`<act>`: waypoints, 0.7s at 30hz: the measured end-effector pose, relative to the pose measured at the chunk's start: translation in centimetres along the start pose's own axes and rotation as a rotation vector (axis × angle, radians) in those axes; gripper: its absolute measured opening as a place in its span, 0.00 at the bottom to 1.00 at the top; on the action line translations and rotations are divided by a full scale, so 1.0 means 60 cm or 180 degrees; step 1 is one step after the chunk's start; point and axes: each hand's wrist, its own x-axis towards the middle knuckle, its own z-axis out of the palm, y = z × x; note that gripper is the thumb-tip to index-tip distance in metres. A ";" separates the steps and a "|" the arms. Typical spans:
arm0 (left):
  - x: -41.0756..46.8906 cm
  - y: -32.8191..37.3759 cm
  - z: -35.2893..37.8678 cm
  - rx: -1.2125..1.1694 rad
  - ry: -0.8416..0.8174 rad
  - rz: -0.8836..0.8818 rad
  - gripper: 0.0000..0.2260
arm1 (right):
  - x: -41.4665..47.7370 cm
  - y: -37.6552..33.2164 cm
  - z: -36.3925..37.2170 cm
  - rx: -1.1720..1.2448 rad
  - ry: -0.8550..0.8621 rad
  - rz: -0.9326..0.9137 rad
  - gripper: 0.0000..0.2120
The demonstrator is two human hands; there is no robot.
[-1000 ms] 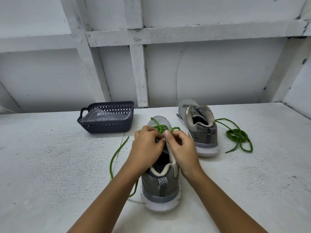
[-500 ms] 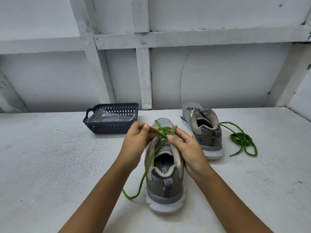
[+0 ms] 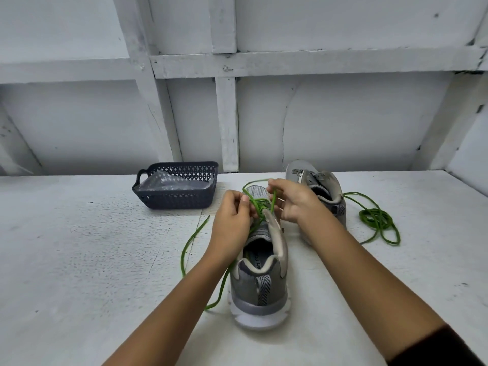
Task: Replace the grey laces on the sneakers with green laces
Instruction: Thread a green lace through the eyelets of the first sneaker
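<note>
Green lace (image 3: 257, 204) is part-threaded through the lower eyelets of the near sneaker (image 3: 260, 283), which stands upright on the white surface (image 3: 92, 260) with its heel toward the camera and its toe pointing away. Both hands work over its tongue. The left hand (image 3: 232, 220) has its fingers (image 3: 244, 204) curled, pinching the lace just above the eyelets on the sneaker's left side. The right hand (image 3: 293, 202) is raised a little higher over the toe, fingers bent and pinching another stretch of the same lace, so that a thin loop arches between the two hands. One loose end trails off the sneaker's left side and lies in a long curve on the surface, running back past the heel.

The far sneaker (image 3: 324, 186) stands just behind and to the right, partly hidden by the right hand and forearm — no lace shows in it. A second green lace (image 3: 372, 217) lies in a loose coil to its right, one strand reaching toward that sneaker.

A dark perforated basket (image 3: 174, 199) sits at the back left of the surface near the white panelled wall (image 3: 343, 122), with a clear plastic sheet (image 3: 169, 184) inside. A dark sleeve (image 3: 443, 347) shows on the right arm at the bottom edge.
</note>
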 end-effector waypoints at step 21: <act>0.001 -0.005 -0.006 -0.0842 0.0255 -0.0143 0.08 | -0.101 0.120 -0.008 -0.0726 0.0220 -0.1750 0.11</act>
